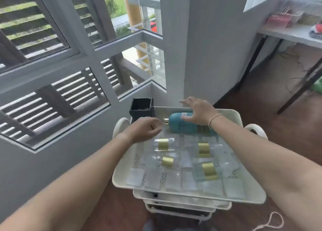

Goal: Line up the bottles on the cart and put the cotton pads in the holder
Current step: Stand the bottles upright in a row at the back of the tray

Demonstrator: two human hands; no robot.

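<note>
A cream cart tray (250, 194) holds a large teal bottle (183, 125) lying on its side at the back, gold cap to the left. Several small clear bottles with gold bands lie flat in front of it, among them one at the left (163, 144) and one at the right (208, 170). Packets of cotton pads (153, 179) lie along the tray's front edge. A black square holder (142, 108) stands at the back left corner. My right hand (198, 111) hovers spread over the teal bottle. My left hand (145, 128) is loosely curled beside the bottle's cap, holding nothing I can see.
The cart stands in a corner against a louvred window wall and a white pillar (200, 47). Lower cart shelves (183, 206) show below the tray. A white table (294, 34) with clutter stands at the right. A cord (270, 222) lies on the wooden floor.
</note>
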